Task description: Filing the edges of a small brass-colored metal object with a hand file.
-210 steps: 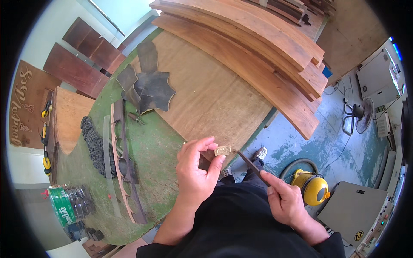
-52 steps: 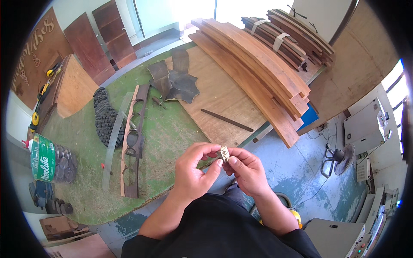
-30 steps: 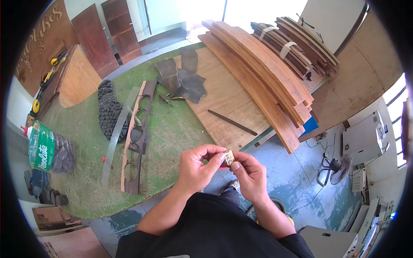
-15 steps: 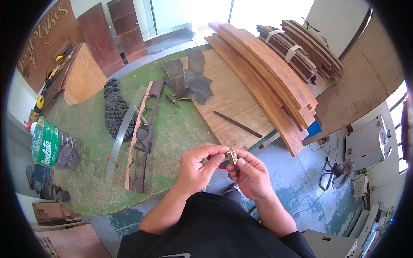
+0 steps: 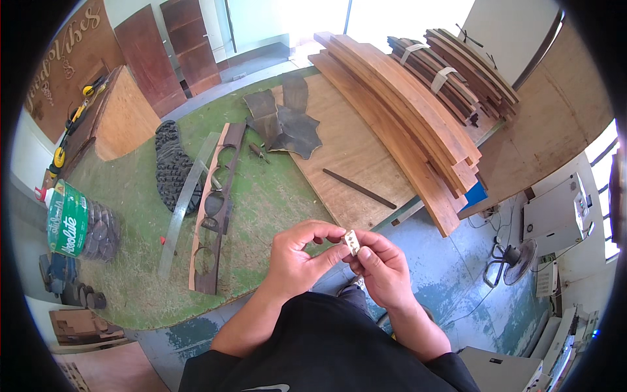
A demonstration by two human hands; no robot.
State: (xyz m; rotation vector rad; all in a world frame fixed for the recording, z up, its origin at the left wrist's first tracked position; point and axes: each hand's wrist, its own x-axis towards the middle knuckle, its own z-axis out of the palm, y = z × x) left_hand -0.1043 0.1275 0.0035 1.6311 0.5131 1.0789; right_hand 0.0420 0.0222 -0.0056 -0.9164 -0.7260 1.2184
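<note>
Just past the table's near edge, my left hand [image 5: 302, 256] and my right hand [image 5: 384, 269] are raised together in front of my body. Between their fingertips is a small, pale gold, metal-looking piece [image 5: 353, 242] with dark holes on its face; its exact kind cannot be made out. The left thumb and forefinger pinch one side of it. On the other side my right thumb and fingers close around it, hiding its lower part.
On the green table [image 5: 140, 287] lie a wood strip with round cutouts [image 5: 215, 204], a metal ruler [image 5: 186, 202], a black shoe sole [image 5: 174, 166], and dark leather-like pieces [image 5: 295, 127]. A plastic jug [image 5: 68, 219] stands left. Stacked planks [image 5: 405, 111] rest at the far right.
The small piece has turned between my fingers, so its pale face with dark holes now shows. Both hands stay in nearly the same place.
</note>
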